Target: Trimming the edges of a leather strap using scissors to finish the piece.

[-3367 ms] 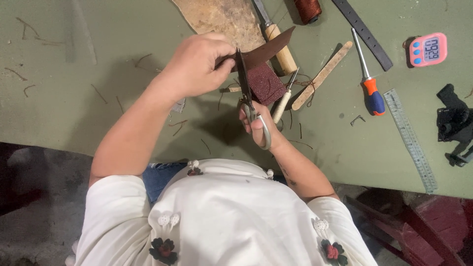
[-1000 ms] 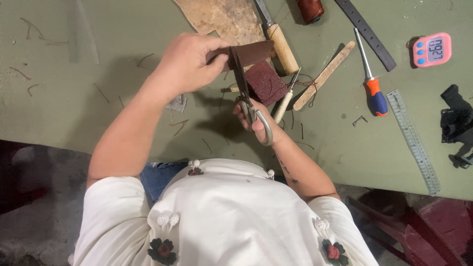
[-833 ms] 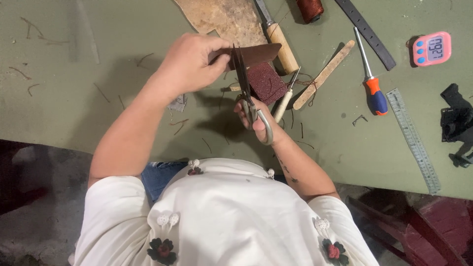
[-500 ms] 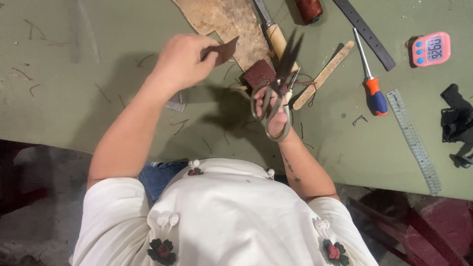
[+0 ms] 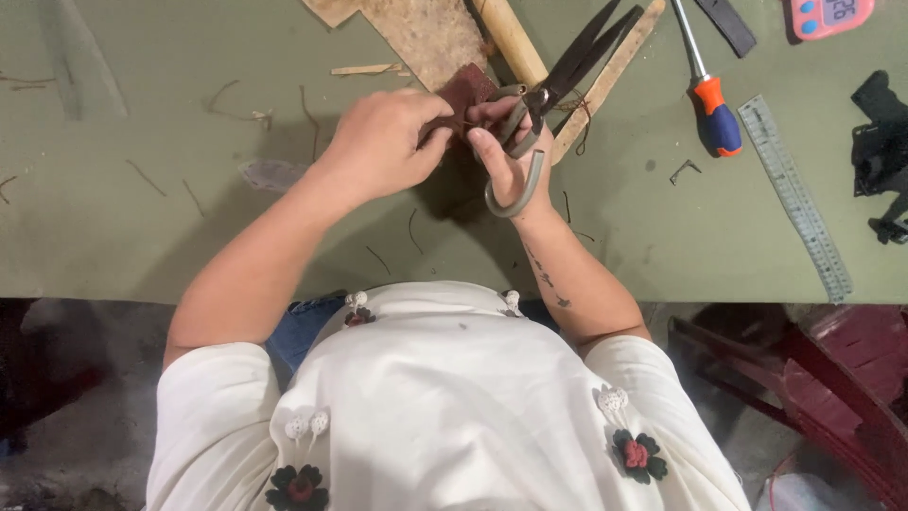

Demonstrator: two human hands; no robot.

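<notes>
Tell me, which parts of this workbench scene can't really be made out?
Head view only:
- Brown leather piece: mostly covered by the left hand and right hand.
- Scissors: grip hidden by the right hand's fingers.
- Pink timer: cut off by the top edge.
- Black object: cut by the right edge, too dark to identify.
- Metal ruler: markings too small.

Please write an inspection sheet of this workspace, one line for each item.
Surface: green table, scattered with thin scraps.
Job's things: dark brown leather piece; large scissors.
Clutter: tan leather sheet, wooden stick, screwdriver, steel ruler, pink timer.
Grippers: left hand pinches the leather; right hand holds the scissors' handles.
Cables: nothing seen.
Surroundings: red plastic chair, bare floor.
</notes>
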